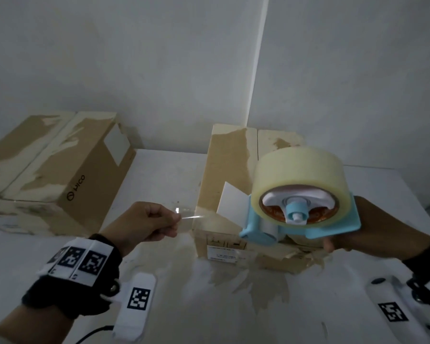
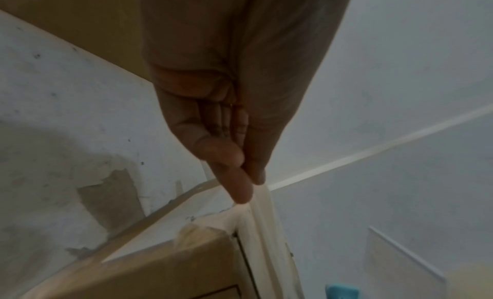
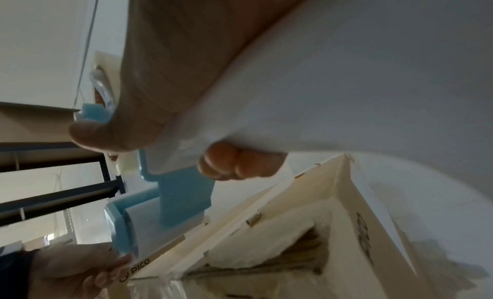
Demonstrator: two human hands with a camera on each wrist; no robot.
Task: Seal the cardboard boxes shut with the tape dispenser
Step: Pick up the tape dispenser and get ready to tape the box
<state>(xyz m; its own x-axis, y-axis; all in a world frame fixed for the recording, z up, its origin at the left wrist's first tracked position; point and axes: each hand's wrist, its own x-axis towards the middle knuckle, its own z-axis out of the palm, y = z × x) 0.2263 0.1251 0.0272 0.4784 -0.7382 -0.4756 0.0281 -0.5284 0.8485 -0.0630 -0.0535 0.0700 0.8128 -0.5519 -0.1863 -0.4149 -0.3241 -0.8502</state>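
A light-blue tape dispenser [image 1: 301, 219] carrying a big roll of clear tape [image 1: 298, 175] hangs above the near end of a cardboard box [image 1: 229, 170] in the middle of the table. My right hand [image 1: 372, 229] grips its handle; in the right wrist view the dispenser [image 3: 173, 196] shows under my fingers [image 3: 240, 164]. My left hand [image 1: 147, 224] pinches the free end of the tape strip [image 1: 186, 217], which is pulled out to the left. The left wrist view shows thumb and finger pinched on the strip [image 2: 262, 198]. A second box [image 1: 52, 170] lies at the far left.
The white table [image 1: 164, 175] carries torn paper and tape residue [image 1: 248, 276] in front of the middle box. White walls close the back, with a corner strip [image 1: 258, 70] behind the box. Both boxes have scuffed, peeled tops.
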